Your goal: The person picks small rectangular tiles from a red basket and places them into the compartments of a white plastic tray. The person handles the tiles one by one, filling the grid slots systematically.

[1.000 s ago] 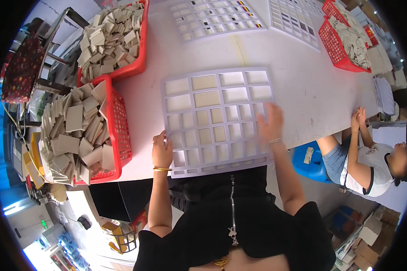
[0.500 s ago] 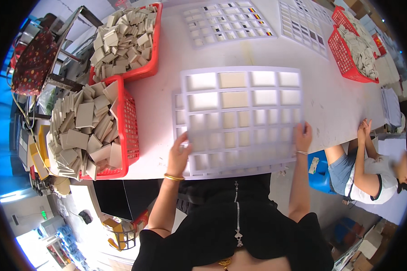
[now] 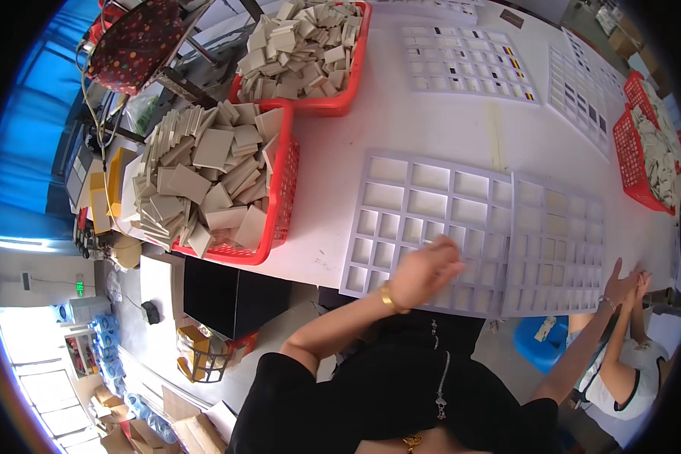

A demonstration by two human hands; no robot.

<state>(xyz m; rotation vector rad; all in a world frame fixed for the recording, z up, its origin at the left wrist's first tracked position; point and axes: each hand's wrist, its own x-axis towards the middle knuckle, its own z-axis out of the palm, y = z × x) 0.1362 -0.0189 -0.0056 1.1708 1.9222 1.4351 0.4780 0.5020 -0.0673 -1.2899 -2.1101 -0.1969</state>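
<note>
Two white gridded trays lie side by side at the table's near edge. The left tray point(image 3: 405, 198) shows bare compartments, and the right tray point(image 3: 532, 198) has cream pieces in some of its cells. My left hand point(image 3: 429, 271) is over the lower middle of the left tray, fingers bent and smeared by motion; I cannot tell whether it touches the tray. Just beyond the right tray's lower right edge is my right hand point(image 3: 620, 284), its fingers stretched and apart, with nothing seen in it. A seated person's hands point(image 3: 642, 286) are close beside it.
Two red baskets point(image 3: 283, 204) heaped with flat beige tiles point(image 3: 213, 147) stand at the left. More gridded trays point(image 3: 469, 64) with dark and coloured pieces lie at the back. A red basket point(image 3: 634, 155) of pale pieces is at the far right, and a blue stool point(image 3: 539, 344) below the table.
The tray that lay on top has gone to the right, uncovering the other tray. My right hand is off its edge, and my left hand has come over the uncovered tray. The view has shifted.
</note>
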